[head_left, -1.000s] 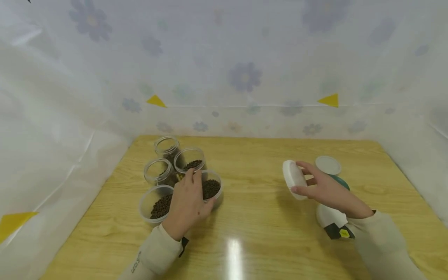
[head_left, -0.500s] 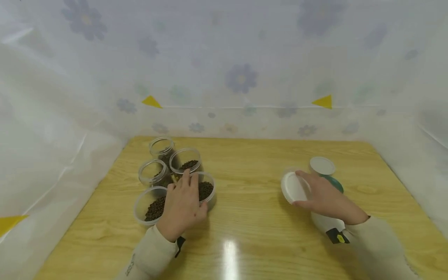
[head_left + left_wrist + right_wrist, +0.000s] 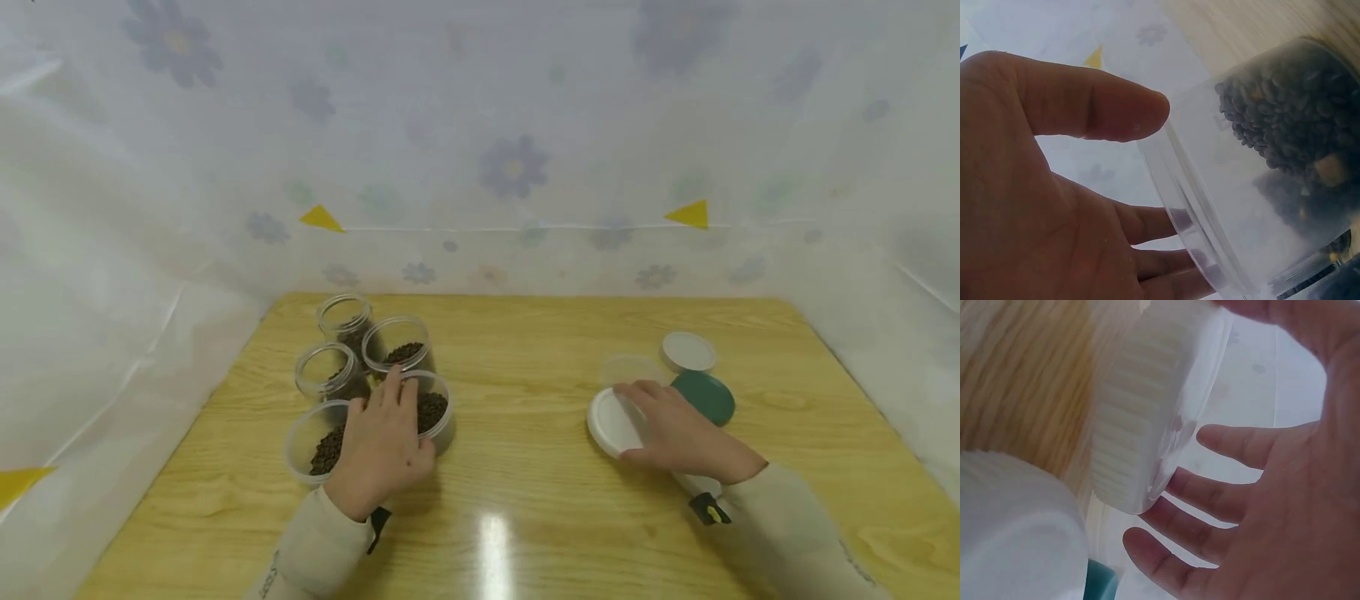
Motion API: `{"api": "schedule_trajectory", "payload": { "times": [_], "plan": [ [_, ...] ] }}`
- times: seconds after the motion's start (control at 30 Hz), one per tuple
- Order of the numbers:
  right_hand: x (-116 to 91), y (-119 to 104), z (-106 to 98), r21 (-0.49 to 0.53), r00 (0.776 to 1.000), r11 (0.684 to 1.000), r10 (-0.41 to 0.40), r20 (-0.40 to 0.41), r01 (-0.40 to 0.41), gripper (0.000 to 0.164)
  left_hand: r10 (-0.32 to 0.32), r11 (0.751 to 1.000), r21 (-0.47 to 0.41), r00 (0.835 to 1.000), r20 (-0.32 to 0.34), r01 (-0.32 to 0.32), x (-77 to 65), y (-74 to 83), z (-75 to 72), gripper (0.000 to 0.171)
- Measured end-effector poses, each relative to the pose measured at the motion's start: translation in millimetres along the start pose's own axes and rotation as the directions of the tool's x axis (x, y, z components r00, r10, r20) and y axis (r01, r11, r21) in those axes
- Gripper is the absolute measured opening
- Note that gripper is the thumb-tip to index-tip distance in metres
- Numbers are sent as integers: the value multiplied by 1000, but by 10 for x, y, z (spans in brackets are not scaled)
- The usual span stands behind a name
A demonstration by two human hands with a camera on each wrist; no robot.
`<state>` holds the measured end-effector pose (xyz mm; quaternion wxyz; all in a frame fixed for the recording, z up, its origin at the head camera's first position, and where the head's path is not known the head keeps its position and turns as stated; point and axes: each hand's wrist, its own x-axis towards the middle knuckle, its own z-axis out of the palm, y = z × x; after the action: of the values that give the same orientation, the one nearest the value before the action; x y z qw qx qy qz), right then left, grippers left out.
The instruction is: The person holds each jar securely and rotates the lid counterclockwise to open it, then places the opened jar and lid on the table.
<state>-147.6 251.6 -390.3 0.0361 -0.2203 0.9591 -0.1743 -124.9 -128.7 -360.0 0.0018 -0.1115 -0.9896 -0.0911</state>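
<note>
My left hand (image 3: pixel 378 462) spans the rim of a clear jar (image 3: pixel 442 429), with its thumb on the near side and its fingers across the rim. Dark brown bean-like pieces (image 3: pixel 1297 112) partly fill this jar, as the left wrist view shows. On the right, my right hand (image 3: pixel 675 433) holds a white lid (image 3: pixel 611 421) by its edge, low over the table. Its ribbed side (image 3: pixel 1125 425) shows in the right wrist view, with the thumb at one edge and fingertips at the other.
Several other open clear jars (image 3: pixel 326 367) with dark contents stand close together at the left. Around my right hand lie a green lid (image 3: pixel 703 397), a pale lid (image 3: pixel 688 352), a clear disc (image 3: pixel 630 367) and another white lid (image 3: pixel 1016 525). Patterned white sheeting (image 3: pixel 517 167) encloses the table.
My right hand has brought the white lid down and nearer, turning it from upright to nearly flat. The left hand and its jar have shifted slightly left, towards the other jars.
</note>
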Motion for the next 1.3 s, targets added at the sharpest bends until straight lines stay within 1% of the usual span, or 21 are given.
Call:
{"api": "schedule_trajectory", "payload": {
  "times": [0.1,0.23,0.33,0.47,0.6,0.73,0.83,0.97,1.03,1.13,1.3],
  "plan": [
    [16,-8,19,-3,1000,1000,-11,-2,11,84,-2,1000,9,1000,17,2,-1,-16,-20,70],
    [20,0,61,-31,999,999,-21,-27,20,84,4,1000,0,1000,28,-4,6,-29,-26,69],
    [22,-2,96,-37,999,999,-25,-38,24,84,12,1000,-5,1000,16,-12,2,-40,-7,69],
    [39,-22,135,-32,999,999,-33,-24,32,84,22,1000,21,999,-46,-21,-5,-51,32,66],
    [46,-27,156,-50,1000,998,-24,0,24,86,44,998,54,991,-123,-38,-1,-21,62,63],
    [33,-12,163,-78,1000,997,-23,12,24,84,83,995,70,975,-204,-70,3,31,65,61],
    [18,0,161,-94,1000,995,-22,20,24,82,97,994,68,963,-249,-83,10,68,54,62],
    [6,6,155,-131,1000,991,-22,18,24,75,103,995,32,951,-290,-98,29,121,39,65],
    [1,5,151,-144,1000,989,-28,13,29,71,106,994,17,947,-303,-106,43,145,43,67],
    [-8,6,154,-152,1000,988,-14,19,17,66,111,993,4,941,-320,-116,55,176,64,70],
    [-32,33,159,-144,999,990,8,40,-2,67,134,990,14,928,-347,-138,68,214,109,70]
  ]
}}
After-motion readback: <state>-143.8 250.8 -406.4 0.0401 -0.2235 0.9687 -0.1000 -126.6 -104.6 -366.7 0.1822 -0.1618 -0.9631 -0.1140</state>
